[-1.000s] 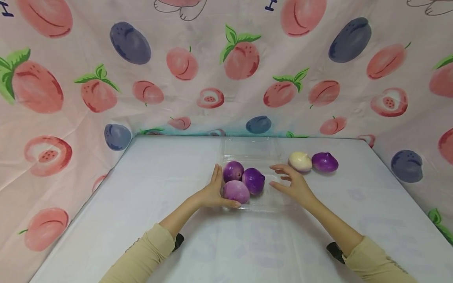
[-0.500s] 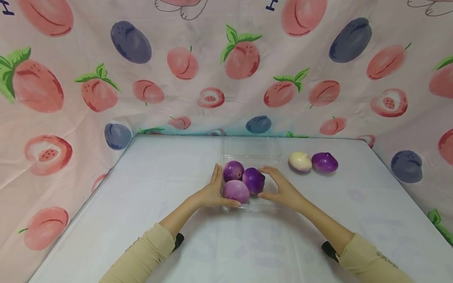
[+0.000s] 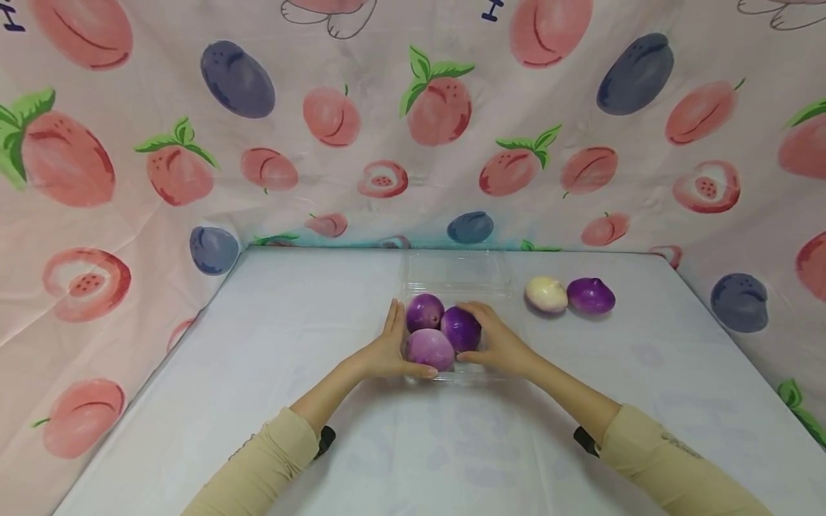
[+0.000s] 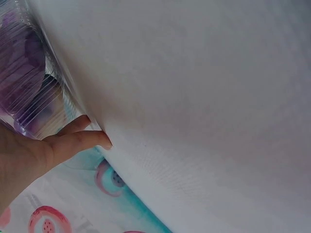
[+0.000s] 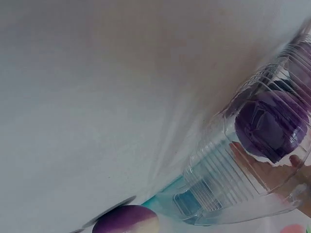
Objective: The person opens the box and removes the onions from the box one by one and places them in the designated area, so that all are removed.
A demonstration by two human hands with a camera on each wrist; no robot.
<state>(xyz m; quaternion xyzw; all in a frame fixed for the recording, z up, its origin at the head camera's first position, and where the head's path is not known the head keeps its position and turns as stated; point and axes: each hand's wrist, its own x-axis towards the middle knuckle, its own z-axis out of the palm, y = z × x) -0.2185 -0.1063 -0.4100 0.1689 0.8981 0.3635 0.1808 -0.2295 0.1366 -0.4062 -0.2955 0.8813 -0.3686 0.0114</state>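
Observation:
A clear plastic clamshell box (image 3: 480,371) stands mid-table, its lid (image 3: 458,271) folded back. Inside lie two other purple onions, one at the back left (image 3: 424,313) and a paler one at the front left (image 3: 429,350). My left hand (image 3: 386,352) rests against the box's left corner, fingers straight along the side and thumb at the front rim. My right hand (image 3: 500,344) reaches into the box and holds the dark purple onion (image 3: 461,330) between thumb and fingers. In the right wrist view that onion (image 5: 269,124) shows through the ribbed wall.
To the right of the box, a pale yellow onion (image 3: 546,294) and another purple onion (image 3: 591,296) lie side by side on the white tabletop (image 3: 310,294). A fruit-print cloth (image 3: 387,107) hangs behind and along both sides.
My right hand has moved left, from the right part of the box onto the dark purple onion, and its fingers have closed round it. My left hand has stayed in place.

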